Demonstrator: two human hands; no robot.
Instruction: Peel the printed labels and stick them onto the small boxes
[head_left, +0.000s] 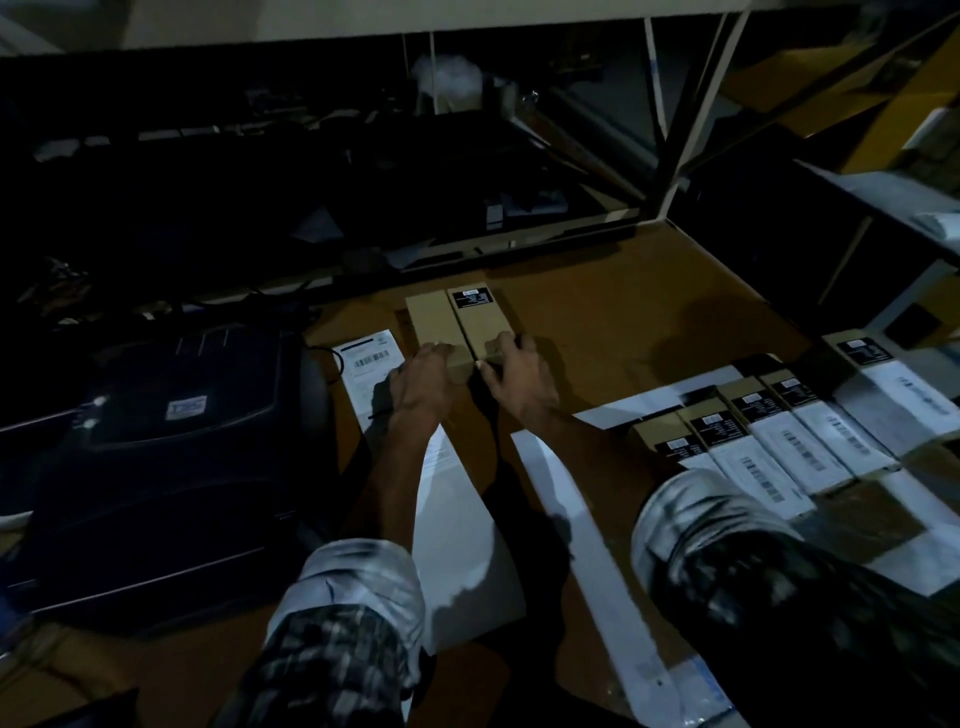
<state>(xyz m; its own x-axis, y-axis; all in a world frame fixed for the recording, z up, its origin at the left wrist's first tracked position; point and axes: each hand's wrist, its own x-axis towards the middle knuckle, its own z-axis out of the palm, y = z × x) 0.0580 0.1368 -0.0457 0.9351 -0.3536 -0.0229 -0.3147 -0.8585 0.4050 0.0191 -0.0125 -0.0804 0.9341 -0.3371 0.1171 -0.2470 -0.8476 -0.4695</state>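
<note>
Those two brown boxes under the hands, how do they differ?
The right box shows a black printed panel at its far end; the left box looks plain brown. The right hand rests on the right box, the left hand on the left. Both are long, flat, side by side.

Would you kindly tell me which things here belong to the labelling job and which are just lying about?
Part of the job:
two boxes under the left hand and right hand
printed label
label printer
row of labelled boxes

Lying about:
dark shelf clutter
white plastic bag
</note>
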